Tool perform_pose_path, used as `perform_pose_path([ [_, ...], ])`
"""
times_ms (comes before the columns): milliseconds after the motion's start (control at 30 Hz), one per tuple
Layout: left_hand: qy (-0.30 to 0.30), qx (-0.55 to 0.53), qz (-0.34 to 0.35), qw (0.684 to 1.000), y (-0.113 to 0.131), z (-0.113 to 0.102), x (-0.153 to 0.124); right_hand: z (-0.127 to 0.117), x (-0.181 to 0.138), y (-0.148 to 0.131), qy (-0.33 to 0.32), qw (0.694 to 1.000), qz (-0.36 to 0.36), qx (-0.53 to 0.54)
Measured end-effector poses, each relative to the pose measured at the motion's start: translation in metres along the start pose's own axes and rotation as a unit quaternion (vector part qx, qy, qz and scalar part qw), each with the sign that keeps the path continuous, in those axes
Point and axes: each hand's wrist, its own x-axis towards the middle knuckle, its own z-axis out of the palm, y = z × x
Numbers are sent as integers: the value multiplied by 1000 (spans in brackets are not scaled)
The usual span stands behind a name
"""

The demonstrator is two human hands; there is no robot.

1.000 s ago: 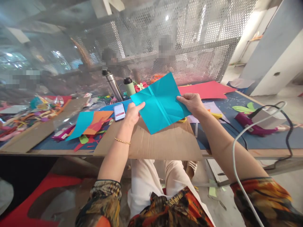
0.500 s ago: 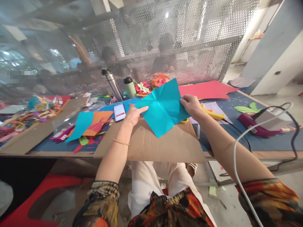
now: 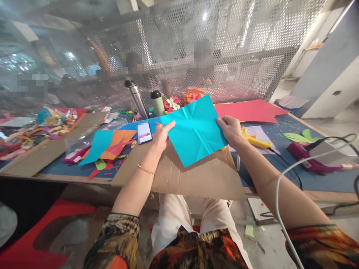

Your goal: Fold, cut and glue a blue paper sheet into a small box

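A blue square of paper point(image 3: 196, 130), marked with crossing fold creases, is held up between both hands. My left hand point(image 3: 163, 133) pinches its left edge, thumb on top and the other fingers underneath, partly hidden. On the opposite edge, my right hand point(image 3: 230, 129) grips the paper with the thumb in front. The sheet hangs tilted above a brown cardboard sheet point(image 3: 179, 179) at the table's front edge. Just left of my left hand lies a phone point(image 3: 144, 132) with its screen lit.
A steel flask point(image 3: 137, 99) and a green bottle point(image 3: 157, 104) stand behind. Red paper point(image 3: 249, 109) lies at the back right, near a yellow glue gun point(image 3: 258, 141) with a cord. Coloured paper scraps point(image 3: 114, 144) are at left. A white cable point(image 3: 277, 198) crosses my right arm.
The blue paper has been opened out flatter, its right part now spread wider and facing me more. Both hands keep their hold on its edges. The view has shifted slightly.
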Motion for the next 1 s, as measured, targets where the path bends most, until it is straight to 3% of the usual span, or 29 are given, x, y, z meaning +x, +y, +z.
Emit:
perform_pose_path([
  [133, -20, 20, -15, 1000, 14, -10, 1, -9, 0, -3, -18, 999, 13, 25],
  [267, -5, 55, 11, 998, 34, -27, 4, -16, -3, -12, -84, 995, 11, 47],
  [367, -71, 117, -22, 990, 35, -31, 1, -15, -8, -20, -155, 986, 1, 65],
  [500, -185, 155, -76, 967, 21, -19, -10, -7, -14, -27, -218, 972, -3, 92],
  [633, -217, 132, -135, 958, 14, -9, -14, -4, -18, -27, -235, 964, 18, 121],
  [733, -188, 120, -134, 966, 13, -14, -10, -5, -17, -24, -209, 966, 41, 147],
  [833, -102, 101, -92, 985, 11, -22, -2, -8, -12, -21, -177, 963, 67, 190],
  [1000, -39, 84, -57, 994, 10, -23, 4, -9, -10, -24, -175, 935, 118, 284],
])
